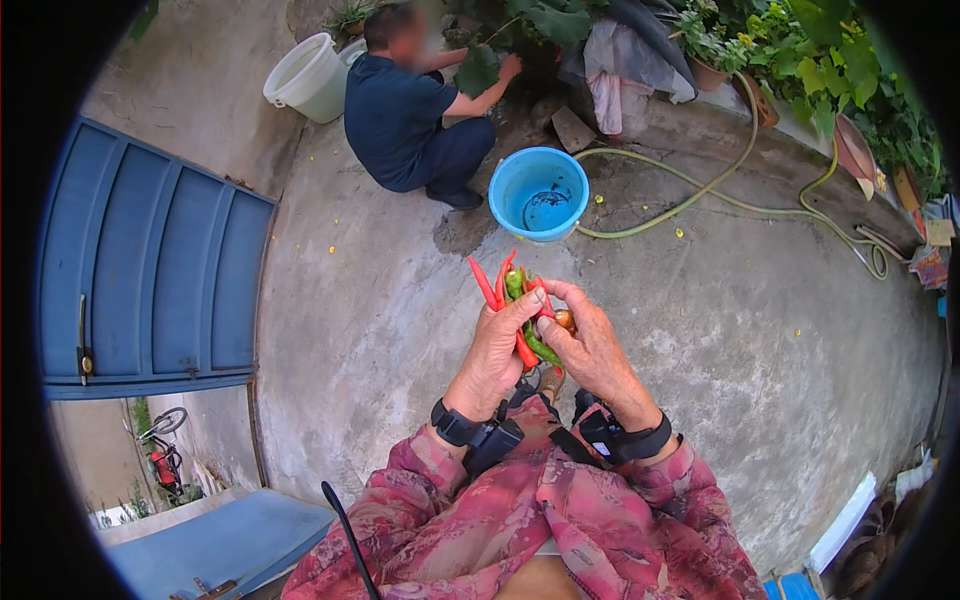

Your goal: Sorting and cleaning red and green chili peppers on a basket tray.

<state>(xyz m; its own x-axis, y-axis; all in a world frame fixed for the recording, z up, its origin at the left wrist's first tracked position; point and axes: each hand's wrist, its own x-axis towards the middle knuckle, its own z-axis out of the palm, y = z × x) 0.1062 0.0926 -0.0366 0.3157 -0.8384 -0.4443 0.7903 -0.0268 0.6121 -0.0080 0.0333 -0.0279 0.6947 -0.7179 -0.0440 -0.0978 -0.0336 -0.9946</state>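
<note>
Both my hands meet in front of my body around a bunch of chili peppers. My left hand (491, 341) grips several red chili peppers (484, 283), their tips poking out above the fingers. A green chili pepper (540, 346) slants down between the two palms. My right hand (592, 345) closes on the bunch from the other side, its thumb and index finger at a red pepper. An orange-brown piece (565, 322), perhaps another pepper, shows beside the right thumb. The fingers partly hide the bunch, so how the peppers divide between the hands is unclear.
A blue plastic bucket (538, 196) with dark residue inside stands ahead on the concrete floor (712, 322). Left of it a person (409, 112) squats, reaching toward plants. A green hose (690, 195) curves rightward. There is a white bucket (307, 79) and a blue metal gate (154, 255).
</note>
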